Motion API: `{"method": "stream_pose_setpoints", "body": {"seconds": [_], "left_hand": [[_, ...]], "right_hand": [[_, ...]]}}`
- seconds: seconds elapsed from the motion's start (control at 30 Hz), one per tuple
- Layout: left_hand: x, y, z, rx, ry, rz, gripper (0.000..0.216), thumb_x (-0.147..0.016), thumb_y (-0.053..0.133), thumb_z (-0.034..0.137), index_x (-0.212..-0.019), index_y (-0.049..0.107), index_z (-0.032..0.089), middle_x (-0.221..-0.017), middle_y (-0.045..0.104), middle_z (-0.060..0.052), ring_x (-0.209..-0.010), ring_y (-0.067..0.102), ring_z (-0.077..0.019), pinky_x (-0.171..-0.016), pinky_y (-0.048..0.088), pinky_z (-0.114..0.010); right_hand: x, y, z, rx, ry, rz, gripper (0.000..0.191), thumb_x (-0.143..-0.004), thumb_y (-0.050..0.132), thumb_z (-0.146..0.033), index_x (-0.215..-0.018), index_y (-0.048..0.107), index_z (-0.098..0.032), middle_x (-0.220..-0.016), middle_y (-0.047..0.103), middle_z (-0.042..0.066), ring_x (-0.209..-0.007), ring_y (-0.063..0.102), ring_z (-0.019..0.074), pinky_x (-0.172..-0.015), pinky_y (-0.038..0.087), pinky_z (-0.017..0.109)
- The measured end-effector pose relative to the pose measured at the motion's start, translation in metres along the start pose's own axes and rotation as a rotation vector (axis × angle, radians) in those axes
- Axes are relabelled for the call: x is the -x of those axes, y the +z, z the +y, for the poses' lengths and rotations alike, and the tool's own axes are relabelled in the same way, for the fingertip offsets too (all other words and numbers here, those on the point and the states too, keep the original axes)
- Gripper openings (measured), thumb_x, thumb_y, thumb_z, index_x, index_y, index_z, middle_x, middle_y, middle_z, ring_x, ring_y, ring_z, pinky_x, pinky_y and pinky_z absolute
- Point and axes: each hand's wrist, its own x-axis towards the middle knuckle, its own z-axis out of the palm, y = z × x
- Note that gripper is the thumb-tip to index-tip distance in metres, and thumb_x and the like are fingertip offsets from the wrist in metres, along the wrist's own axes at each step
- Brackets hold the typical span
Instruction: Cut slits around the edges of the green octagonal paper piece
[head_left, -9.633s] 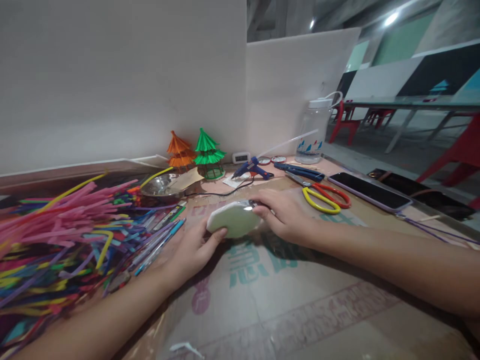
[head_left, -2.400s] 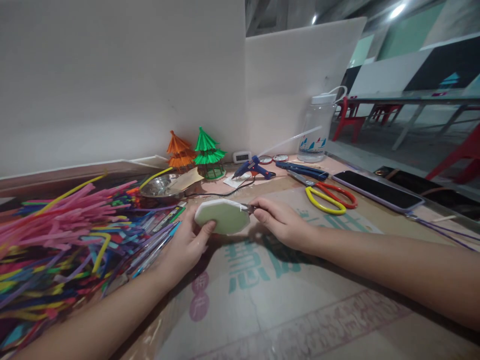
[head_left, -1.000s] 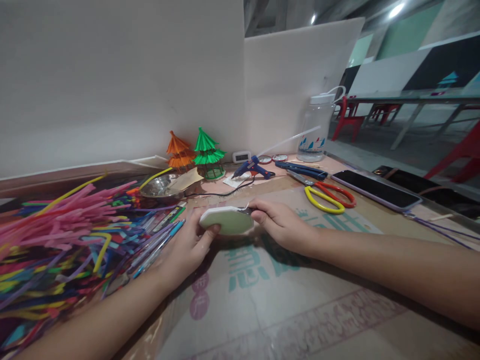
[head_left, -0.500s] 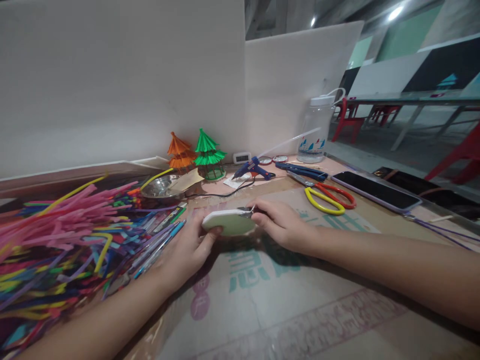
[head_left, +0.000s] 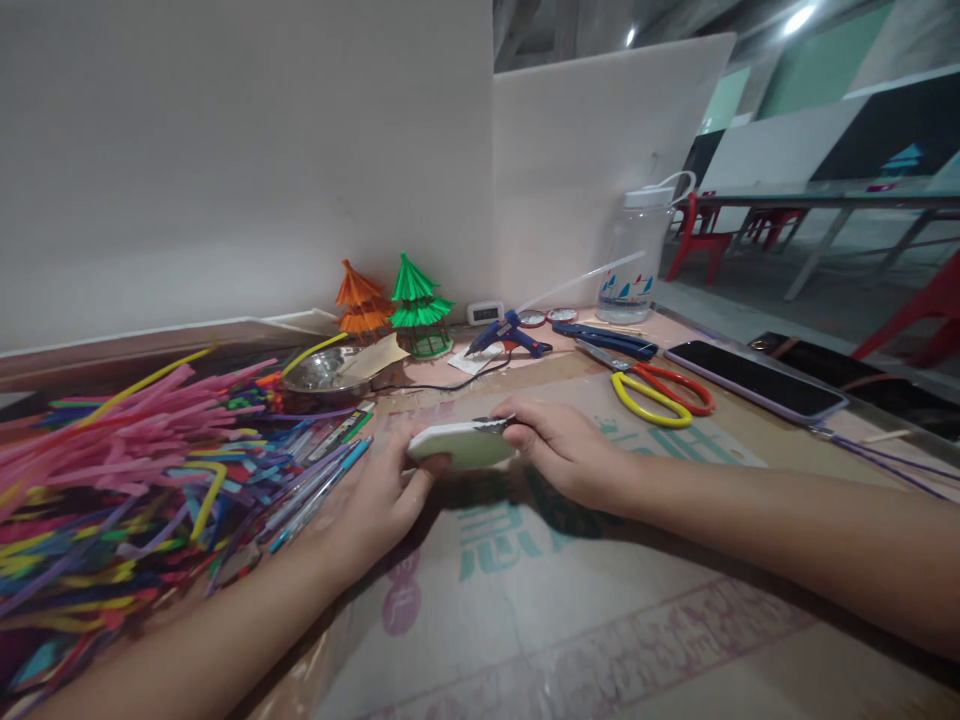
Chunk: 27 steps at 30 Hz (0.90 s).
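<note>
My left hand (head_left: 382, 495) is closed on the left edge of a round, pale green disc (head_left: 469, 453) with a thick white rim. The disc is held tilted, a little above the cardboard (head_left: 525, 600). At its right end, my right hand (head_left: 559, 450) pinches a small dark metal piece (head_left: 491, 426) that touches the top of the rim. Its exact kind is too small and blurred to tell. Partly hidden behind the disc are the left fingertips.
Left lies a heap of coloured pipe cleaners (head_left: 150, 440) beside pens (head_left: 322, 490). Behind stand a metal bowl (head_left: 319, 370), orange (head_left: 362, 300) and green (head_left: 420, 300) roofed models, and a glue gun (head_left: 510, 335). Scissors (head_left: 652, 395), a phone (head_left: 754, 380) and a bottle (head_left: 634, 260) are right.
The disc has tipped flatter, showing less of its green face. My right fingers have shifted slightly along the rim with the metal piece, and a thin white bit by them no longer shows.
</note>
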Motion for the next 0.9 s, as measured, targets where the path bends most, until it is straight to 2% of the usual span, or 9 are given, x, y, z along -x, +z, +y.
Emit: {"method": "stream_pose_setpoints", "body": {"seconds": [0.2,0.4,0.47,0.57,0.67,0.77,0.83,0.9], "left_hand": [[-0.004,0.003,0.003,0.037,0.002,-0.023,0.030,-0.092,0.060,0.036,-0.119,0.059,0.022,-0.110,0.065,-0.007,-0.097,0.062,-0.0211,-0.084,0.050,-0.031],[-0.010,0.004,0.010,0.247,-0.148,0.012,0.046,-0.088,0.066,0.046,-0.125,0.056,0.021,-0.111,0.065,-0.006,-0.099,0.064,-0.0214,-0.086,0.053,-0.033],[-0.010,0.003,0.011,0.249,-0.169,-0.004,0.049,-0.088,0.067,0.048,-0.128,0.055,0.022,-0.108,0.066,-0.005,-0.098,0.066,-0.0221,-0.085,0.054,-0.033],[-0.008,0.000,0.011,0.211,-0.163,-0.004,0.048,-0.088,0.067,0.050,-0.126,0.057,0.022,-0.103,0.067,-0.004,-0.094,0.066,-0.0219,-0.082,0.054,-0.032],[-0.008,-0.001,0.009,0.236,-0.159,-0.032,0.049,-0.087,0.067,0.050,-0.125,0.059,0.021,-0.105,0.067,-0.005,-0.093,0.066,-0.0217,-0.078,0.055,-0.031],[-0.010,0.002,0.008,0.317,-0.157,-0.056,0.050,-0.087,0.067,0.049,-0.126,0.057,0.019,-0.111,0.066,-0.007,-0.096,0.066,-0.0222,-0.080,0.057,-0.032],[-0.011,0.004,0.007,0.377,-0.148,-0.016,0.050,-0.088,0.065,0.049,-0.127,0.055,0.020,-0.114,0.065,-0.008,-0.097,0.065,-0.0221,-0.079,0.058,-0.033],[-0.012,0.005,0.007,0.407,-0.148,0.035,0.048,-0.090,0.063,0.050,-0.127,0.054,0.021,-0.115,0.061,-0.008,-0.092,0.064,-0.0206,-0.072,0.059,-0.032]], "right_hand": [[0.001,0.001,0.005,-0.035,0.068,0.021,0.032,-0.102,0.037,-0.039,-0.097,0.063,-0.020,-0.088,0.068,0.006,-0.080,0.061,0.0205,-0.071,0.044,0.031],[-0.003,0.006,0.017,-0.276,0.187,0.159,0.031,-0.099,0.044,-0.043,-0.111,0.059,-0.018,-0.105,0.067,0.008,-0.098,0.062,0.0225,-0.084,0.047,0.034],[-0.005,0.008,0.018,-0.358,0.222,0.127,0.034,-0.093,0.054,-0.045,-0.113,0.059,-0.018,-0.102,0.067,0.007,-0.092,0.062,0.0216,-0.079,0.047,0.033],[-0.006,0.012,0.017,-0.426,0.279,0.044,0.023,-0.087,0.059,-0.039,-0.099,0.060,-0.019,-0.086,0.063,0.003,-0.078,0.058,0.0186,-0.069,0.045,0.030],[-0.006,0.015,0.015,-0.455,0.264,0.055,0.013,-0.088,0.053,-0.032,-0.091,0.057,-0.020,-0.083,0.061,0.002,-0.076,0.056,0.0173,-0.070,0.044,0.029],[-0.004,0.013,0.014,-0.436,0.241,0.057,0.017,-0.090,0.052,-0.035,-0.095,0.056,-0.020,-0.086,0.061,0.002,-0.077,0.056,0.0172,-0.070,0.044,0.029],[-0.003,0.010,0.013,-0.402,0.223,0.052,0.022,-0.092,0.052,-0.039,-0.101,0.057,-0.019,-0.092,0.063,0.004,-0.083,0.058,0.0186,-0.074,0.045,0.030],[-0.002,0.008,0.013,-0.368,0.195,0.071,0.027,-0.096,0.047,-0.042,-0.106,0.057,-0.019,-0.100,0.066,0.006,-0.092,0.060,0.0205,-0.082,0.046,0.033]]}}
